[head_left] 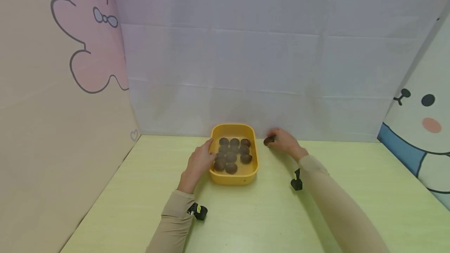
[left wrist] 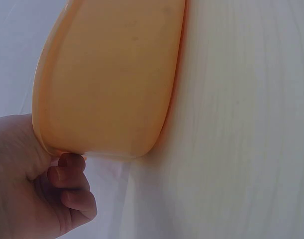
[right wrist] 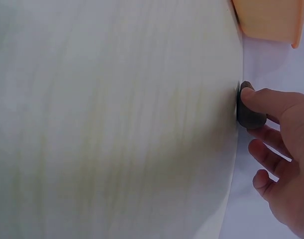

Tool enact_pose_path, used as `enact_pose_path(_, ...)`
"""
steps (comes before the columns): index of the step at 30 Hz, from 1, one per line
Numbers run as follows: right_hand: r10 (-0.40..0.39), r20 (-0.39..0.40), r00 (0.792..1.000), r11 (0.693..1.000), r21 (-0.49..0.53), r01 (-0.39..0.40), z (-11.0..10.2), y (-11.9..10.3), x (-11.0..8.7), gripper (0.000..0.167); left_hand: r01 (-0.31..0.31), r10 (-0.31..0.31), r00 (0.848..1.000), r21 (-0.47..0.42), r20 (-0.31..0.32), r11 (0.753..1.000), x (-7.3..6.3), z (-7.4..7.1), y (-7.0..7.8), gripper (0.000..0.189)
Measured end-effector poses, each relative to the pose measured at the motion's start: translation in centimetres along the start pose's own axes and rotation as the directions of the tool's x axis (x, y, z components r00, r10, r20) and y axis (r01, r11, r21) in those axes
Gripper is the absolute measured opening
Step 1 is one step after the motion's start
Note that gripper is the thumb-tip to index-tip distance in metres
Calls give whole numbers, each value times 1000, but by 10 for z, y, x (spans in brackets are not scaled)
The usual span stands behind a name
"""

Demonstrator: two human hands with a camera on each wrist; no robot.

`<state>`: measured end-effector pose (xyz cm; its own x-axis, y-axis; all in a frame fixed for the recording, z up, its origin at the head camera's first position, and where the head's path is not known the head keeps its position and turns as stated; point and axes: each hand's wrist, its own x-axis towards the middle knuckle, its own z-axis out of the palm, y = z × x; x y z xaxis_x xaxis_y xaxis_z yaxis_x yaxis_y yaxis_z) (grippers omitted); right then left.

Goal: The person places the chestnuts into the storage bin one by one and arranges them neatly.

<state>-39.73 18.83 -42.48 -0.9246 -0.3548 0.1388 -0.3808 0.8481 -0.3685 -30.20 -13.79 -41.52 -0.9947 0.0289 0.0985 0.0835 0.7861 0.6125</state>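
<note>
A yellow plastic tub (head_left: 233, 180) stands on the table near the back wall, with several dark brown chestnuts (head_left: 231, 157) in it. My left hand (head_left: 201, 163) grips the tub's left rim, the thumb over the edge and the fingers curled at the outer wall, as the left wrist view shows. To the right of the tub, my right hand (head_left: 285, 143) pinches a single chestnut (right wrist: 251, 112) between thumb and fingers. That chestnut is at the tabletop close to the wall; whether it touches the table I cannot tell.
The pale yellow-green table (head_left: 246, 221) meets a white sheet wall (head_left: 263, 61) just behind the tub. Side panels bear a pink cartoon figure (head_left: 95, 50) at left and a white one (head_left: 418, 136) at right. Each wrist wears a small black camera mount (head_left: 296, 182).
</note>
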Motion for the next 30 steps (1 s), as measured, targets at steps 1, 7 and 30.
enact_pose_path(1,10,3,1000,1000,4,-10,0,0,0,40,0,0,1000,1,0,1000,0,0,0,61)
enact_pose_path(7,86,31,996,995,57,-88,-2,-2,-4,29,4,-4,1000,3,-6,1000,0,1,-1,62)
enact_pose_path(30,-22,-97,995,994,106,32,-24,-15,-18,31,2,-2,1000,7,-8,1000,0,1,0,62)
